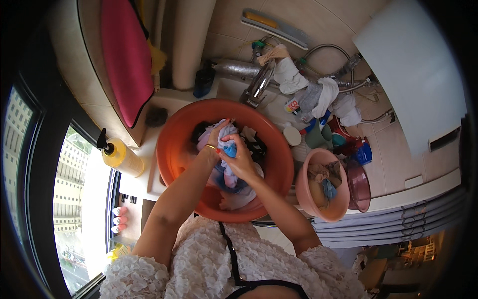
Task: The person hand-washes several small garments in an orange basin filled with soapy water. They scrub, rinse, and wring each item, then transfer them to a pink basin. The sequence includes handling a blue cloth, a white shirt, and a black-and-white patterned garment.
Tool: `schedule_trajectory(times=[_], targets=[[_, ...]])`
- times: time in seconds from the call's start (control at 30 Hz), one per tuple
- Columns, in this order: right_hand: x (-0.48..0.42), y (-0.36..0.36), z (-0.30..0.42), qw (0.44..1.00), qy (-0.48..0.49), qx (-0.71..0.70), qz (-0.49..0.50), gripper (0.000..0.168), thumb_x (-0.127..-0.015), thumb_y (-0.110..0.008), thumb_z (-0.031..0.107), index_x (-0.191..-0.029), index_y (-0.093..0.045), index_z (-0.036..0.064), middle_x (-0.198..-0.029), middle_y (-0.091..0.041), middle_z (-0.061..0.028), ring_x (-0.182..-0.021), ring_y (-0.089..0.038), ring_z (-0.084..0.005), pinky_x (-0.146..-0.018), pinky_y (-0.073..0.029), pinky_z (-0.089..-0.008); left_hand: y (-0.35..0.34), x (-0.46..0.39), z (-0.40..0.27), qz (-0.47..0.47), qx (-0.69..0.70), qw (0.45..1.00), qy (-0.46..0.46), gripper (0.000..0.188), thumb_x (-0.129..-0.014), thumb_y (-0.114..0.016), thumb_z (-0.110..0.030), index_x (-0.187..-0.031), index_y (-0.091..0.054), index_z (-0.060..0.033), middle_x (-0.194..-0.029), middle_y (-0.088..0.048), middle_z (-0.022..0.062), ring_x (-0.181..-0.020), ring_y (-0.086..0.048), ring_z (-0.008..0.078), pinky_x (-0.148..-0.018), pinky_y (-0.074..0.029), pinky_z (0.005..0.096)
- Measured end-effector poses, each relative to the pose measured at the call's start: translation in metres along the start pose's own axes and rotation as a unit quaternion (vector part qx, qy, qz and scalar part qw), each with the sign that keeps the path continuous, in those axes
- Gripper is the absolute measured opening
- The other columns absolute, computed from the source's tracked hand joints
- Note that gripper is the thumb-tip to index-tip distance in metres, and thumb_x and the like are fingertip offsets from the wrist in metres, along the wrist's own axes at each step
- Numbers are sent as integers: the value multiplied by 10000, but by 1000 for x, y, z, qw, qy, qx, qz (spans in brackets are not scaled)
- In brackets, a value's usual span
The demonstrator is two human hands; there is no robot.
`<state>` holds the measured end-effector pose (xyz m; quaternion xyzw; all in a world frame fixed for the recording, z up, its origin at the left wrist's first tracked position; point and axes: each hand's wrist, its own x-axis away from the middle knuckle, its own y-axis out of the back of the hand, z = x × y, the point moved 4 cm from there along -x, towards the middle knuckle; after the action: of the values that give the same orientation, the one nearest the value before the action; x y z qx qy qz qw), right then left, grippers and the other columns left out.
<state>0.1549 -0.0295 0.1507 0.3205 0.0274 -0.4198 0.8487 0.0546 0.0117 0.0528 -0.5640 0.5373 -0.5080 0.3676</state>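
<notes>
Both my hands are over a large orange plastic basin that holds wet clothes. My left hand, with a gold bangle at the wrist, presses against a bunched pale lilac cloth. My right hand grips the same cloth and a bright blue part of it shows between my fingers. The cloth hangs down onto the pile. Around it in the basin lie black-and-white fabric, dark blue fabric and a whitish garment.
The basin sits over a sink below a chrome faucet. To the right are a pink basin with clothes and bottles. White cloths hang on the pipes. A yellow pump bottle stands left, by the window; a dark bottle stands behind.
</notes>
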Motion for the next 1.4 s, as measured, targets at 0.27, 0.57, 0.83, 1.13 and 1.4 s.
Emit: schedule_trajectory(times=[0.27, 0.57, 0.83, 1.13, 1.4], targets=[[-15, -3, -6, 972, -130, 176, -87, 408, -844, -575, 403, -980, -602, 19, -889, -623, -232, -871, -589, -399, -731, -451, -438, 8, 0, 11, -50, -64, 997, 15, 157, -813, -584, -242, -788, -605, -88, -773, -617, 77, -710, -585, 219, -683, -500, 346], [-40, 7, -92, 865, -364, -303, 167, 776, -822, -583, 552, -1393, -365, 73, -1400, -381, -113, -1289, -352, -183, -1036, -290, -299, -11, 30, 13, -299, -521, 799, -24, 384, -800, -650, -307, -884, -644, 68, -761, -651, 149, -769, -658, 210, -640, -486, 336], [-29, -106, -143, 812, -196, 85, 543, 515, -803, -630, 354, -1218, -534, 64, -1201, -566, -74, -1106, -513, -166, -962, -363, -301, 102, -43, 55, 57, -940, 332, 46, 295, -826, -548, -170, -1067, -648, -31, -1144, -606, 140, -1035, -596, 248, -886, -464, 423], [-55, -94, -151, 865, -233, 296, 333, 352, -693, -716, 260, -955, -689, 26, -943, -672, -189, -890, -648, -242, -781, -505, -356, 105, 10, -28, -291, -834, 445, 144, 617, -801, -592, -426, -1301, -443, -96, -1249, -550, 123, -1104, -559, 245, -920, -445, 412], [-25, -5, -6, 986, -38, 69, 145, 441, -739, -668, 18, -1153, -517, 42, -1085, -603, -170, -1012, -589, -284, -859, -455, -341, 18, 17, -10, -124, 39, 991, -1, 337, -908, -460, -366, -992, -592, -68, -914, -637, 130, -833, -620, 290, -766, -502, 425]])
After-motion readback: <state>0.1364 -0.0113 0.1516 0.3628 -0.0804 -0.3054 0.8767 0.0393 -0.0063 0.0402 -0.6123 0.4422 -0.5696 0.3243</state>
